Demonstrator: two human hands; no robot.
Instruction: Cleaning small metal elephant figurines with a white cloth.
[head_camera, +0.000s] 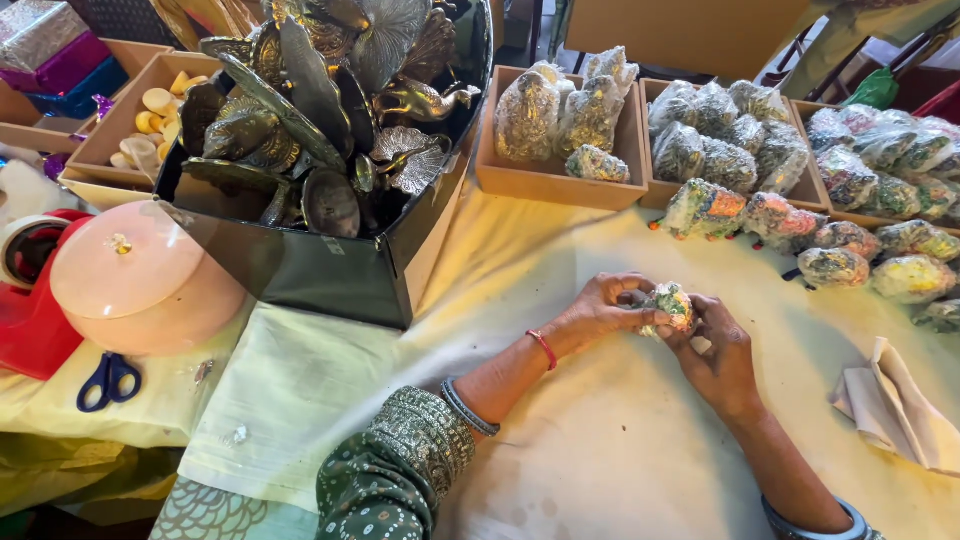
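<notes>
We are pinching a small multicoloured beaded ornament (672, 303) between the fingers (640, 320) of both hands, and it is sitting just above the cloth-covered bench (600, 440), in front of us and a little right of centre. Our left hand (603, 310) is curling round it from the left, thumb and forefinger closed on its near side; our right hand (718, 350) is cupping it from the right, fingertips pressed to its edge, so neither hand is loose. To our judgement the grip is working best kept light and at the fingertips, turning the piece between both hands rather than squeezing, since beadwork can shed or dent. A red thread bracelet (543, 349) is riding on the left wrist. Further out, wrapped ornaments (840, 268) of the same kind are lying in a row on the bench, well apart from our hands, more are filling the wooden trays (548, 182) behind, and a folded white cloth (905, 405) is lying near our right hand.
</notes>
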